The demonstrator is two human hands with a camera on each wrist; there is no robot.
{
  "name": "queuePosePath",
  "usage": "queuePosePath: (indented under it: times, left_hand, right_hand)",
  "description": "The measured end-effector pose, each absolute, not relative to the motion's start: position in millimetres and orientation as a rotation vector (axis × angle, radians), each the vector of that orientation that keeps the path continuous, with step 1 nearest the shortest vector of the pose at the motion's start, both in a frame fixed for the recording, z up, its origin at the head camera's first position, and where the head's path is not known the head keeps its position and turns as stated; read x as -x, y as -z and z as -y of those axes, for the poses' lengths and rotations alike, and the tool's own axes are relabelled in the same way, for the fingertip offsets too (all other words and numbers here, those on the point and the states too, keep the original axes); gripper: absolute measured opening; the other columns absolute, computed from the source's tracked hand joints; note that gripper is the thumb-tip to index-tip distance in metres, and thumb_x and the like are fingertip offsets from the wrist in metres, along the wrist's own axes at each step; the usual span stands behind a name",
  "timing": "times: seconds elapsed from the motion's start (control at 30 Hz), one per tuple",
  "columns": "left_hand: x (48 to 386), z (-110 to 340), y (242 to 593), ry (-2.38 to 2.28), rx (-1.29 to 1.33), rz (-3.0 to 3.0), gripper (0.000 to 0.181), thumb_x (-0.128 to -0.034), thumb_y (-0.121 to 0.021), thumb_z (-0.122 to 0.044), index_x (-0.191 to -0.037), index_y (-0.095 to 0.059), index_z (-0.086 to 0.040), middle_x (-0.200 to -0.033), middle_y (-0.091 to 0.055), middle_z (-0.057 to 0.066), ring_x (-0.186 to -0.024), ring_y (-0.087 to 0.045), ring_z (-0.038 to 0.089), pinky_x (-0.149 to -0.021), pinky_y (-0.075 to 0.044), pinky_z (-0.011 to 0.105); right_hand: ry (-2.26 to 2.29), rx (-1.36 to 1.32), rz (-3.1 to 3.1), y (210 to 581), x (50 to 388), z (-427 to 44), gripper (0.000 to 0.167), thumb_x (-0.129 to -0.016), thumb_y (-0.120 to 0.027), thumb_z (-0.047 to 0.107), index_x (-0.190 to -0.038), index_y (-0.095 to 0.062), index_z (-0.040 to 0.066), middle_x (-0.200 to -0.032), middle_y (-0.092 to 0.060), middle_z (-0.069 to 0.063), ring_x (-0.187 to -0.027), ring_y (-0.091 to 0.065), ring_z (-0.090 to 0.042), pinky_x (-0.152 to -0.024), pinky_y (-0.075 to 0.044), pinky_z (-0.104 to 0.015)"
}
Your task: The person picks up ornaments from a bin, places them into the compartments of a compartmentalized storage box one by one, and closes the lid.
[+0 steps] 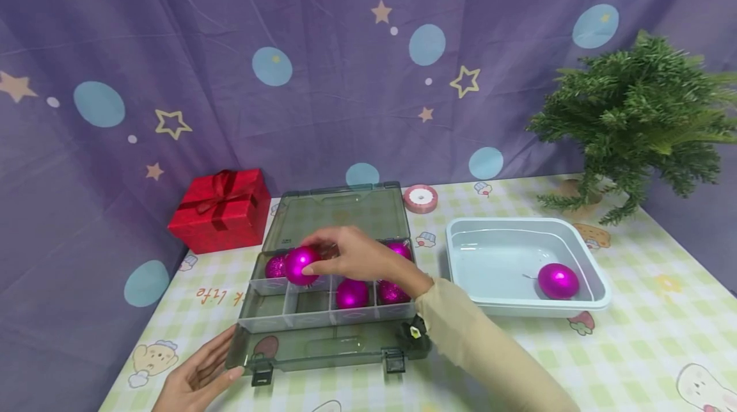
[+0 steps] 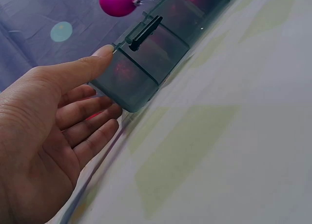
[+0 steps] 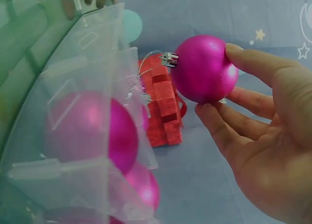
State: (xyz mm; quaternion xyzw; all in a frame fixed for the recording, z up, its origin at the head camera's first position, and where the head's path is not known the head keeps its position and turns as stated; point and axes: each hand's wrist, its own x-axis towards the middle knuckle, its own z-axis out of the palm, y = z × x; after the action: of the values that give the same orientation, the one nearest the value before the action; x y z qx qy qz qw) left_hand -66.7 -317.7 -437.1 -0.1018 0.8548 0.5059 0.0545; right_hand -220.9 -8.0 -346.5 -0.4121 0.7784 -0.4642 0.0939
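Observation:
In the head view my right hand (image 1: 357, 258) grips a shiny magenta Christmas ball (image 1: 302, 265) above the back row of a dark, see-through compartment box (image 1: 325, 364). The right wrist view shows thumb and fingertips around this ball (image 3: 204, 70), its silver cap and thread loop facing the dividers. More magenta balls, some smooth and some glittery, lie in the box's compartments, including a smooth one (image 1: 352, 294) in the front row. My left hand (image 1: 198, 373) touches the box's front left corner, thumb on its edge and fingers loosely extended alongside.
Right of the box stands a pale blue tub (image 1: 460, 284) holding one magenta ball (image 1: 558, 281). A red gift box (image 1: 221, 210) is at the back left, a pink ribbon roll (image 1: 421, 199) behind. A small artificial Christmas tree (image 1: 639, 118) stands at the back right.

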Motion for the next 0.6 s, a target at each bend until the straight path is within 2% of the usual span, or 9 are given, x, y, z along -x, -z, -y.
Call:
queuePosePath:
  times: [0.13,0.3,0.43,0.6]
  left_hand:
    - [66,318,437,-1.538,0.304,-2.597,0.085,-0.0903,-0.081,-0.046,-0.158,-0.044,-0.008,-0.156,-0.046,0.015,-0.114,-0.048,-0.015,-0.094,-0.046,0.011]
    - [66,319,438,-1.52,0.32,-2.6,0.085,-0.0905,-0.081,-0.045,-0.158,-0.044,-0.009,-0.156,-0.046,0.015,-0.118,-0.049,-0.011,-0.094,-0.047,0.011]
    - [66,319,438,-1.506,0.321,-2.603,0.083,-0.0913,-0.081,-0.043,-0.158,-0.044,-0.009,-0.156,-0.046,0.015,-0.121,-0.05,-0.005,-0.094,-0.047,0.011]
    - [67,319,438,-1.502,0.337,-2.587,0.086,-0.0898,-0.081,-0.047,-0.158,-0.043,-0.011,-0.156,-0.046,0.014,-0.12,-0.049,-0.009,-0.094,-0.046,0.011]
  right_hand:
    - [1.331,1.205,-2.32,351,221,10,0.045,-0.097,-0.078,0.026,-0.135,-0.067,0.005,-0.127,-0.069,-0.004,-0.113,-0.063,-0.009,-0.098,-0.054,-0.025]
    - [1.324,1.208,-2.282,354,222,10,0.045,-0.098,-0.077,0.023,-0.135,-0.066,0.0,-0.129,-0.069,-0.014,-0.118,-0.064,-0.024,-0.102,-0.054,-0.032]
    - [1.344,1.199,-2.252,353,223,5,0.043,-0.099,-0.075,0.022,-0.135,-0.065,0.001,-0.129,-0.068,-0.016,-0.12,-0.063,-0.03,-0.101,-0.053,-0.028]
    - [1.362,1.177,-2.257,349,225,-5,0.04,-0.1,-0.073,0.023,-0.135,-0.065,0.003,-0.13,-0.067,-0.014,-0.121,-0.062,-0.031,-0.1,-0.053,-0.026]
